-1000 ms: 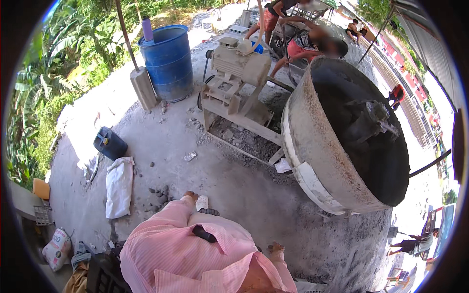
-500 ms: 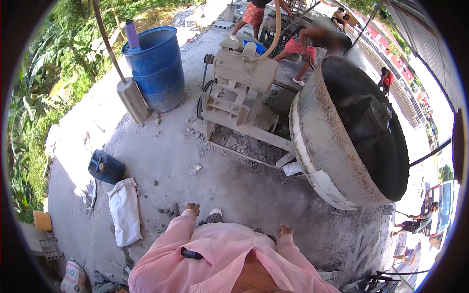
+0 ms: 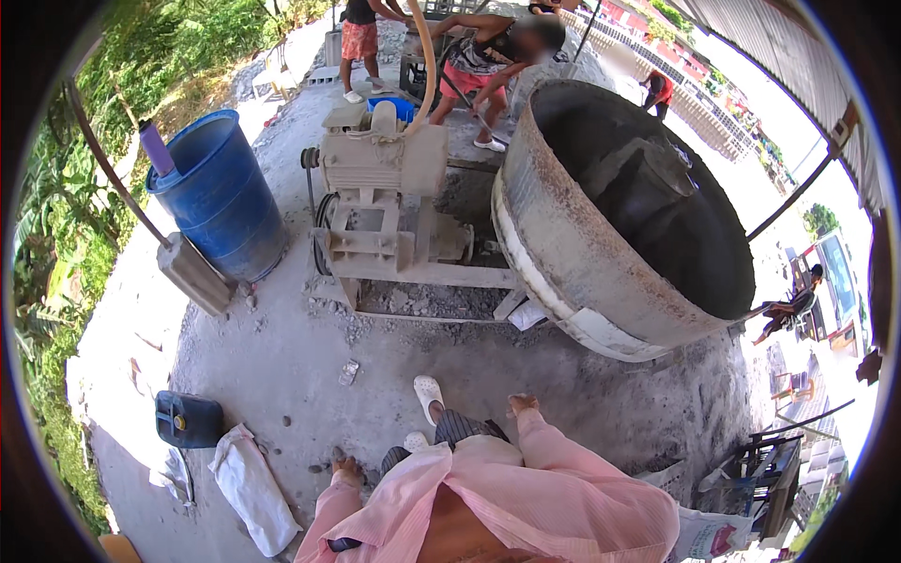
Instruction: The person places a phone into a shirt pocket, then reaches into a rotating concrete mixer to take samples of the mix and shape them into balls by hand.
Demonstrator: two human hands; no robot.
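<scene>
My left hand [image 3: 347,470] hangs low at my side, over the grey ground near a few small stones. Its fingers look loosely apart, and nothing shows in them. Out in front of my right hip, my right hand [image 3: 523,403] is also loosely open and bare. Both forearms wear pink sleeves. A white clog [image 3: 429,391] on my foot is stepping forward between the hands. Neither hand touches the large round mixer pan [image 3: 601,225] ahead on the right, which has a rusty outer wall and a dark inside.
A dusty motor [image 3: 385,164] on a metal frame adjoins the pan. At left stand a blue barrel [image 3: 225,202], a post in a concrete block [image 3: 194,272], a dark blue jerrycan [image 3: 188,419] and a white sack [image 3: 255,491]. Beyond the motor, a person [image 3: 479,70] bends with a long-handled tool.
My view has shifted, so the barrel, motor and pan sit further left. One foot has come forward, and my right hand has swung ahead. The person beyond the motor has changed posture.
</scene>
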